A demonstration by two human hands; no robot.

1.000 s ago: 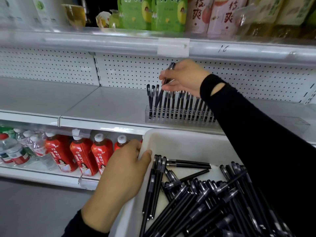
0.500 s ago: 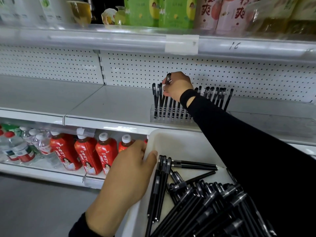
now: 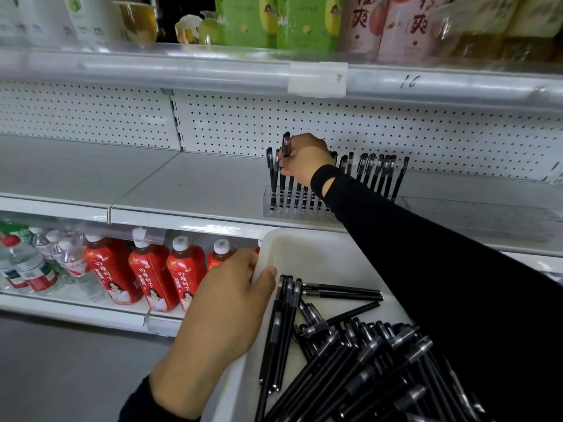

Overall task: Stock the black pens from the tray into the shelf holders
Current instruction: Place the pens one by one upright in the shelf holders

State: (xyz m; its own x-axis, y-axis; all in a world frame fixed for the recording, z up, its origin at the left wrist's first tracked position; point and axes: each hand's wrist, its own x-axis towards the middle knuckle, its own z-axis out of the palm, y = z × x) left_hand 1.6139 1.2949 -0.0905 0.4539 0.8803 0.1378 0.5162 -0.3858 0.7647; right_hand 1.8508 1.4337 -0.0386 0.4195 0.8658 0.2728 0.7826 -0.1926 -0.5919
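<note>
A clear pen holder stands on the middle shelf with several black pens upright in it. My right hand reaches over its left end and pinches one black pen, held upright above the other pens. A white tray sits in front of me, with a pile of black pens lying in it. My left hand grips the tray's left rim, thumb inside. My right sleeve covers the tray's right part.
The grey middle shelf stretches left of the holder, backed by white pegboard. A second clear holder lies to the right. Red drink bottles and water bottles fill the lower shelf. Drink cartons stand on the top shelf.
My right hand has gone down and away to the holder's left end with the pen, which now stands nearly upright. The view has shifted closer. My left hand stays on the tray.
</note>
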